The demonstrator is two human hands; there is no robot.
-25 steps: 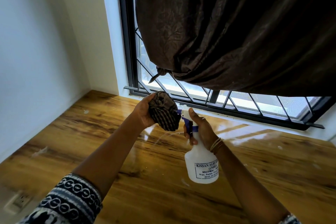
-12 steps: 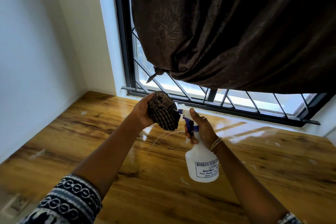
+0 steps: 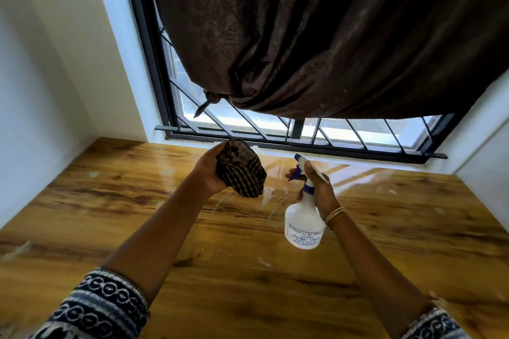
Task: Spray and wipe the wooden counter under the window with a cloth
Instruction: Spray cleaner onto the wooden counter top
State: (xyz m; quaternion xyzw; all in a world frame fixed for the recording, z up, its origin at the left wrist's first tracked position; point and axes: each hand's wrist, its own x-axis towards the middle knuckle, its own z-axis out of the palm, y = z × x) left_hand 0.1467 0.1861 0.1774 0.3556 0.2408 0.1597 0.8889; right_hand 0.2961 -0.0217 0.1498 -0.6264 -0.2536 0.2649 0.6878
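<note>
Brown curtain [image 3: 316,36], knotted at its lower left corner, hangs over the barred window [image 3: 303,129] I face. Below it runs the glossy wooden bench [image 3: 110,215], wet and streaked near the middle, with pale specks scattered across it. My left hand [image 3: 208,170] holds the bunched striped cloth [image 3: 242,170] in the air above the bench, close to the sill, fingers curled round it. My right hand [image 3: 316,187] grips the neck of the white bottle [image 3: 303,226], fingers wrapped about it, one on the blue trigger; the bottle hangs clear of the bench, its nozzle [image 3: 298,158] pointing left toward the cloth, well apart from it. Thin bangles [image 3: 334,215] circle my right wrist.
</note>
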